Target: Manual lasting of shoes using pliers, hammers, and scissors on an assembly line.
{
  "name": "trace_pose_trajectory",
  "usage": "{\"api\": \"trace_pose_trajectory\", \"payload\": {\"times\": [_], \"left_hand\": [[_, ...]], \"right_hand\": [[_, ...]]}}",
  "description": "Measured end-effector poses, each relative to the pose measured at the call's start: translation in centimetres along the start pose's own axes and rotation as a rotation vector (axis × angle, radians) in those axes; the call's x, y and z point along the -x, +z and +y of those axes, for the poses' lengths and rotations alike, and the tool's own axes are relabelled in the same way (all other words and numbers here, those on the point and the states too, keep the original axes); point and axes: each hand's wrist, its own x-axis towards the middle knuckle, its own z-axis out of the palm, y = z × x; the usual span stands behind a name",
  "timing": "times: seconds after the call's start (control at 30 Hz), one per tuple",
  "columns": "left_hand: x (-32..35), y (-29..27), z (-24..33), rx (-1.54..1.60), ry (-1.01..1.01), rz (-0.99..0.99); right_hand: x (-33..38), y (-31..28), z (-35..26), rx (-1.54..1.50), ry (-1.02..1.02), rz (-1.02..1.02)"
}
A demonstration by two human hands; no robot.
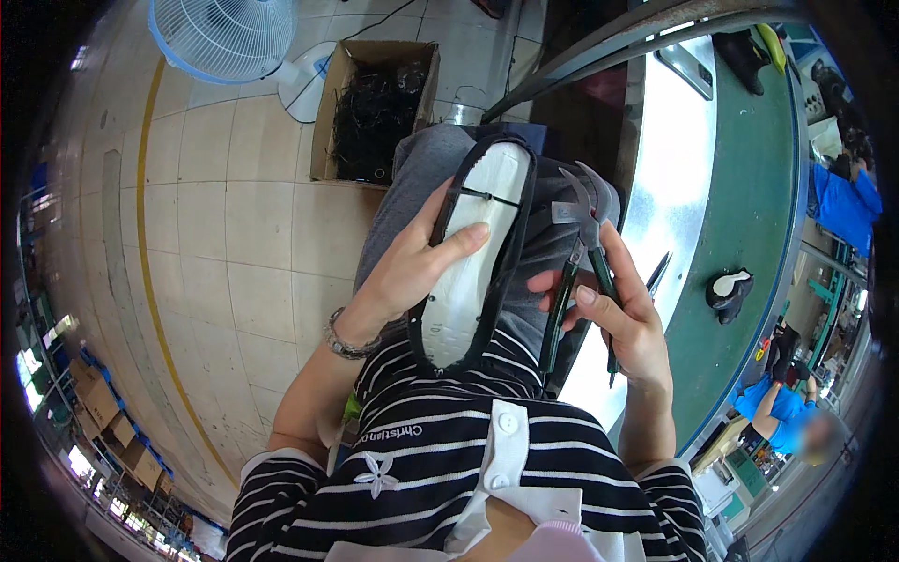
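- Left hand clamped on a shoe, thumb laid across the white sole, fingers wrapped round the black edge.
- Shoe held sole up over the lap, toe pointing away, heel close against the striped shirt.
- Thin black string stretched across the sole near the toe.
- Right hand closed round the green handles of pliers; metal tips standing just beside the shoe's right edge.
- Conveyor belt running along the right, a second shoe lying on it, near its near edge.
- Cardboard box of black scraps on the floor ahead, a fan just beside it.
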Motion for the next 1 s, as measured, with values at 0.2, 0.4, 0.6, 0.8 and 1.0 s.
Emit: {"api": "trace_pose_trajectory", "payload": {"times": [0.2,0.4,0.6,0.8,1.0], "left_hand": [[0.5,0.5,0.4,-0.101,0.084,-0.011],[-1.6,2.7,-0.7,-0.132,0.131,0.037],[-2.8,2.0,-1.8,-0.47,0.152,0.105],[-6.6,2.6,0.2,-0.288,0.375,0.194],[-7.5,2.8,0.3,-0.304,0.401,0.286]], "right_hand": [[-0.1,-0.1,-0.3,0.002,-0.013,0.004],[-0.5,-0.1,-0.7,-0.05,0.036,0.028],[-1.7,-0.3,-0.3,-0.022,0.123,-0.003],[-3.5,-0.7,-0.7,0.002,0.171,-0.044],[-4.9,-1.0,-2.5,0.126,0.294,-0.049]]}}
